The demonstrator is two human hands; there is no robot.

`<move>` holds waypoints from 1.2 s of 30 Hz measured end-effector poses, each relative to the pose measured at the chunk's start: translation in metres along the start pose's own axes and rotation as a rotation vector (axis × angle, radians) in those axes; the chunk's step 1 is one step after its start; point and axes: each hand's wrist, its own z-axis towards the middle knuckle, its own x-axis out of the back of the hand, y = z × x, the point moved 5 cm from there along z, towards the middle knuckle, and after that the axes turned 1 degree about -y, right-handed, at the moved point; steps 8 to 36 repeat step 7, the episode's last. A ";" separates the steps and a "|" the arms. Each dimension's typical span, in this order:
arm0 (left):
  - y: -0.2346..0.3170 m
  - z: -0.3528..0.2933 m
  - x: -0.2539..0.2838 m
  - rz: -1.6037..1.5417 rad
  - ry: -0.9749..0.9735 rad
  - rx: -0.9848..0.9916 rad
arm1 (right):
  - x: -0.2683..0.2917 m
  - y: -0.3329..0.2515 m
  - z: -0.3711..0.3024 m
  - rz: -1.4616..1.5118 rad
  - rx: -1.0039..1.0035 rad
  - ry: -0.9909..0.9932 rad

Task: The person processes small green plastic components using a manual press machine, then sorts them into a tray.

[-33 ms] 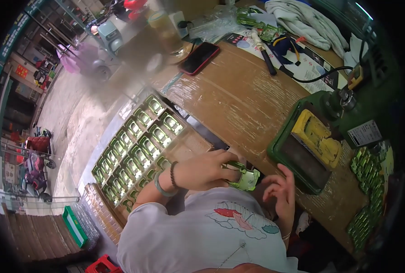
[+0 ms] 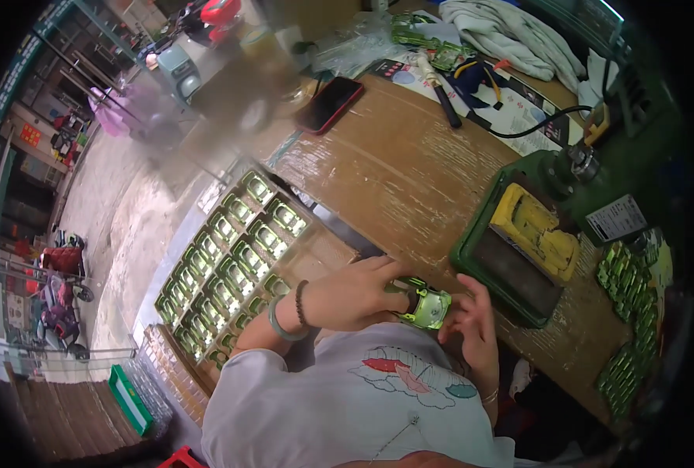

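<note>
In my left hand (image 2: 347, 295) is a shiny green car-shaped shell (image 2: 431, 308), gripped by its left end in front of my shirt, at the table's near edge. The fingers of my right hand (image 2: 476, 327) are bent in against the shell's right end; its fingertips are partly hidden there. Left of my left forearm lies a divided tray (image 2: 327, 249) holding rows of similar green shells (image 2: 247, 256). Beyond my right hand, a yellow block with a hollow (image 2: 532, 230) rests on the base (image 2: 472, 248) of a green machine.
More green parts (image 2: 624, 281) are heaped at the table's right side. Farther back lie a phone (image 2: 333, 104), a black-handled tool (image 2: 445, 105), dark blue pliers (image 2: 478, 78), a black cable (image 2: 534, 131) and a white cloth (image 2: 511, 39). A green crate (image 2: 130, 399) stands at the lower left.
My right hand has closed in on the shell from the right, its fingers now at the shell's end. The shell has turned slightly and risen a little in my left hand.
</note>
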 end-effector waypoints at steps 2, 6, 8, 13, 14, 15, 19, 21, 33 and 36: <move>0.015 0.023 0.009 0.117 0.048 -0.089 | -0.004 -0.001 0.017 -0.015 -0.010 -0.047; 0.023 0.067 0.030 0.242 0.151 -0.101 | 0.025 -0.019 0.023 0.065 0.067 0.058; 0.023 0.076 0.040 0.275 0.212 -0.069 | 0.032 -0.021 0.022 0.154 0.097 0.063; 0.023 0.076 0.040 0.275 0.212 -0.069 | 0.032 -0.021 0.022 0.154 0.097 0.063; 0.023 0.076 0.040 0.275 0.212 -0.069 | 0.032 -0.021 0.022 0.154 0.097 0.063; 0.023 0.076 0.040 0.275 0.212 -0.069 | 0.032 -0.021 0.022 0.154 0.097 0.063; 0.023 0.076 0.040 0.275 0.212 -0.069 | 0.032 -0.021 0.022 0.154 0.097 0.063; 0.023 0.076 0.040 0.275 0.212 -0.069 | 0.032 -0.021 0.022 0.154 0.097 0.063; 0.023 0.076 0.040 0.275 0.212 -0.069 | 0.032 -0.021 0.022 0.154 0.097 0.063; 0.023 0.076 0.040 0.275 0.212 -0.069 | 0.032 -0.021 0.022 0.154 0.097 0.063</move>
